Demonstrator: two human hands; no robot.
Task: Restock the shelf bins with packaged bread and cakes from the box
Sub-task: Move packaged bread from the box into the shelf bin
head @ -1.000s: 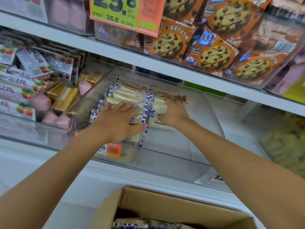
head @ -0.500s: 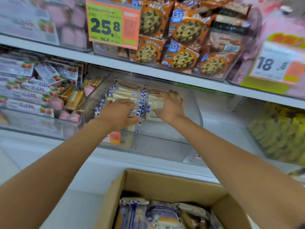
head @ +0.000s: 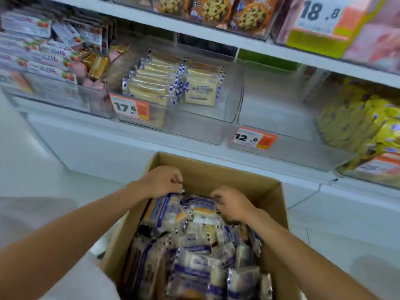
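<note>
**Two Hands Deep in the Bread Box**

The cardboard box (head: 216,169) sits at 6 o'clock, full of bread packs (head: 194,256) piled every which way. The left hand (head: 161,180) pinches the top edge of a blue and white pack (head: 166,213) at the far end of the box. The right hand (head: 232,204) curls its fingers over the pack beside it (head: 203,212). It looks like a grip, but the picture is blurry there.

Here is what could go wrong. The wrappers look shiny and slippery, so a pack held by one thin edge may slide out and drop. The packs lie tangled together, so pulling one up may drag others over the box wall and onto the floor. A hard squeeze could squash the soft bread inside.

The clear bin (head: 194,128) waits at 12 o'clock. Cream packs (head: 151,83) stand in rows at its back, and there is room in front of them. The air between box and bin looks open. The upper shelf edge (head: 249,47) hangs over the bin, so the hands need to go in low. They also need to lift over the bin's front wall. The 17.8 tag (head: 131,109) on that wall could get knocked. The bin with the 12.8 tag (head: 253,137) at 1 o'clock is probably the wrong home for these packs.
</note>
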